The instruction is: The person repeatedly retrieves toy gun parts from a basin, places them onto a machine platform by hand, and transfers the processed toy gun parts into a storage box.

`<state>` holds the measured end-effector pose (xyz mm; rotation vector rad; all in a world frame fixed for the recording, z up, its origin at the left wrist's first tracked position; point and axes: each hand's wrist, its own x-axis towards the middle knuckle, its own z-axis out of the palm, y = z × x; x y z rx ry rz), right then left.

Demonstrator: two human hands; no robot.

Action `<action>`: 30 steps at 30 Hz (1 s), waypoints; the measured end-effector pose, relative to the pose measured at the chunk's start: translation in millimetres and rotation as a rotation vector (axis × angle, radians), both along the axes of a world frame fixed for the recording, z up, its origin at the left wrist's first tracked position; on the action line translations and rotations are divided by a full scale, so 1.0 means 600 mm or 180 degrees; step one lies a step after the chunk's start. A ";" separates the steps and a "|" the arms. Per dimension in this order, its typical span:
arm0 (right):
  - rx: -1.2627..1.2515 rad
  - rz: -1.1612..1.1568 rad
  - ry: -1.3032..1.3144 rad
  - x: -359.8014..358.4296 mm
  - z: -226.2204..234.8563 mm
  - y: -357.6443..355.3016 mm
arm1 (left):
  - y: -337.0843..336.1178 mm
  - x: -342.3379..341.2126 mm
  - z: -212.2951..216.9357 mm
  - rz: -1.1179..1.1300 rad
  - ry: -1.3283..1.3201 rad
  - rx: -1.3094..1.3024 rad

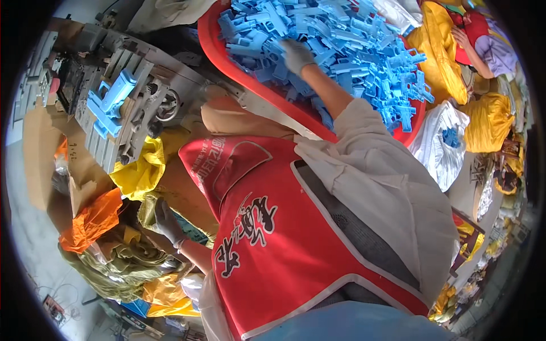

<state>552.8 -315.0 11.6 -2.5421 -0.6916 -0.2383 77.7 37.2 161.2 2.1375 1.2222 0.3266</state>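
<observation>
Two gloved hands are working apart. The right hand (296, 55) is reaching into the red tub (211, 42) and is lying palm-down on the heap of blue plastic parts (352, 40); whether its fingers are closing on a part cannot be told. The left hand (166, 220) is hanging low, resting on crumpled olive-green bags (122, 264), fingers loosely extended and gripping nothing visible. One more blue part (111, 102) is sitting on the grey machine (128, 94) at the upper left. Yellow bags (139, 170) are lying just below that machine.
</observation>
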 end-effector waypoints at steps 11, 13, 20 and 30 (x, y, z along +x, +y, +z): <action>-0.1330 0.1047 0.0856 0.047 -0.031 -0.079 | -0.008 0.008 0.014 -0.0047 -0.0084 -0.0013; -0.1189 0.1123 0.1095 0.018 -0.017 -0.049 | -0.026 -0.015 0.006 0.0197 -0.0130 0.0041; -0.0892 0.0716 0.0845 -0.106 0.020 -0.080 | -0.004 0.058 0.038 -0.0217 -0.0377 0.0578; 0.2076 -0.0075 0.2333 -0.129 0.104 -0.034 | 0.013 0.144 0.202 -0.0394 -0.1068 0.1744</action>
